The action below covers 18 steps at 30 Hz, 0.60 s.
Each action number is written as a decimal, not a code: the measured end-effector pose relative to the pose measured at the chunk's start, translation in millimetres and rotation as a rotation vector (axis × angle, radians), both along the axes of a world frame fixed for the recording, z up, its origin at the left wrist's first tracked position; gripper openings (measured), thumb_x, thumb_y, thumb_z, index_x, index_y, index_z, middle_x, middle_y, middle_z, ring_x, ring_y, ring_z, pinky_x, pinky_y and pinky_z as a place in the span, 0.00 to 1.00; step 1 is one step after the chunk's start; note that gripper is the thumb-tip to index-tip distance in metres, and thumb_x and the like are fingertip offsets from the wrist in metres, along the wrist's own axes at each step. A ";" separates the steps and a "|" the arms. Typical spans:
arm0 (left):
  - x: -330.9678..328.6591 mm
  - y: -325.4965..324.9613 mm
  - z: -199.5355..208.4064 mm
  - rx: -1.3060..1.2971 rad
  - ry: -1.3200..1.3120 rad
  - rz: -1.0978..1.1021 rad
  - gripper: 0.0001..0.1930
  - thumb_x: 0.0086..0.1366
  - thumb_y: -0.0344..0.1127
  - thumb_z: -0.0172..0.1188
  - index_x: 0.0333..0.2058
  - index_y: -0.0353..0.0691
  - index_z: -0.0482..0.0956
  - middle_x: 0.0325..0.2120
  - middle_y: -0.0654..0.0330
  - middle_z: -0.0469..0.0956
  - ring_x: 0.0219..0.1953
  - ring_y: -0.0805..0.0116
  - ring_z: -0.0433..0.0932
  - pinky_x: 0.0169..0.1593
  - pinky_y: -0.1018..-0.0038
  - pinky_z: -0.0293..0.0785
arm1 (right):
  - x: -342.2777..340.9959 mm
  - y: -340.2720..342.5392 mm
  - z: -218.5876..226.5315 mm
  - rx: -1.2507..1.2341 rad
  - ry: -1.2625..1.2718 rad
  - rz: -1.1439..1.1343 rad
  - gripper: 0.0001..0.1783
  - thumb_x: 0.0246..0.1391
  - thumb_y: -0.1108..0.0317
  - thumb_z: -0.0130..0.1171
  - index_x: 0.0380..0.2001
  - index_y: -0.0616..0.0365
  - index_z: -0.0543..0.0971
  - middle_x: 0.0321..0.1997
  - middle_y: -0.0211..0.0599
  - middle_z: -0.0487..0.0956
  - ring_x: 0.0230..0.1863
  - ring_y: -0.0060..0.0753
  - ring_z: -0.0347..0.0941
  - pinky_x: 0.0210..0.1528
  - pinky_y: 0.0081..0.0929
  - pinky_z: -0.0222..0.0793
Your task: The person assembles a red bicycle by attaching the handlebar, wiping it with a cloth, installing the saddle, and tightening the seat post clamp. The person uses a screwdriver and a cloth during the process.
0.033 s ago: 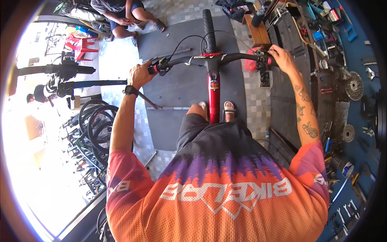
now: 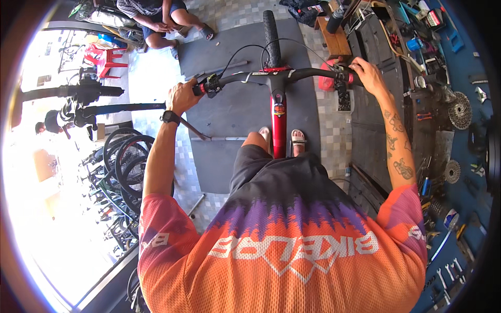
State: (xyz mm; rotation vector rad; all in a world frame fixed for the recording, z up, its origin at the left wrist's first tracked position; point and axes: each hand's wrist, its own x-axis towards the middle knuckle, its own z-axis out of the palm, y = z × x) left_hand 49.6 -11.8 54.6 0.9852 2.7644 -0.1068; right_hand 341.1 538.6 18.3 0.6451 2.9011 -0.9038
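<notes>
A red bicycle frame (image 2: 279,125) stands upright between my legs, its black handlebar (image 2: 271,78) spread in front of me and its front tyre (image 2: 271,36) pointing away. My left hand (image 2: 181,98) is closed around the left grip, beside a red clamp ring and the brake lever. At the other end, my right hand (image 2: 369,77) is closed over the right grip (image 2: 356,80), fingers bent toward the lever side; part of the grip is hidden beneath it. Black cables (image 2: 242,48) loop ahead of the bar.
A dark mat (image 2: 219,112) lies on the tiled floor under the bike. A bike repair stand (image 2: 86,101) and several wheels (image 2: 130,161) are at left. A seated person (image 2: 162,23) is far left, near a red stool (image 2: 107,60). Tools and cassettes (image 2: 459,110) hang at right.
</notes>
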 end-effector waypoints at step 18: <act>-70.5 -19.2 13.9 0.048 -0.287 -0.175 0.35 0.58 0.40 0.73 0.65 0.49 0.74 0.25 0.51 0.84 0.28 0.46 0.86 0.33 0.54 0.81 | 11.6 -55.0 28.9 -0.017 -0.153 -0.115 0.16 0.72 0.57 0.58 0.54 0.53 0.84 0.27 0.45 0.81 0.29 0.42 0.80 0.36 0.41 0.70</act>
